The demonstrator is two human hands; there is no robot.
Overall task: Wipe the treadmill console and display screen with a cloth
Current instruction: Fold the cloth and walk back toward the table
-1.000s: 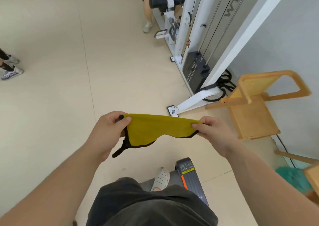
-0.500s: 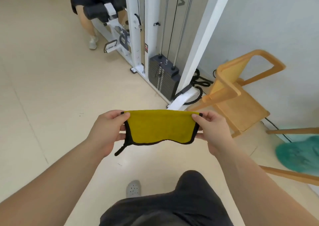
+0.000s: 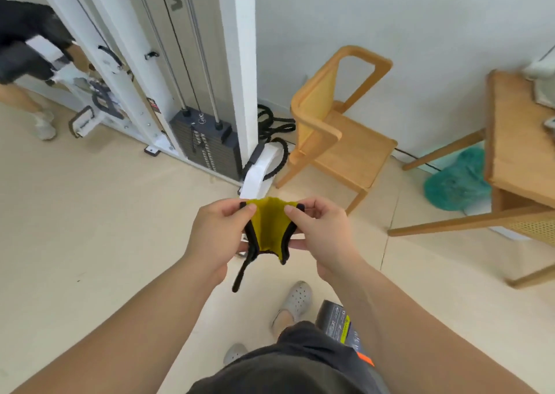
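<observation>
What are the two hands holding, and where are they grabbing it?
A yellow cloth with black edging. The left hand pinches its top left corner and the right hand its top right corner, so it sags between them.

Forearms reach forward; left hand (image 3: 216, 237) pinches the cloth (image 3: 268, 228) at its left edge, right hand (image 3: 322, 237) at its right edge.
</observation>
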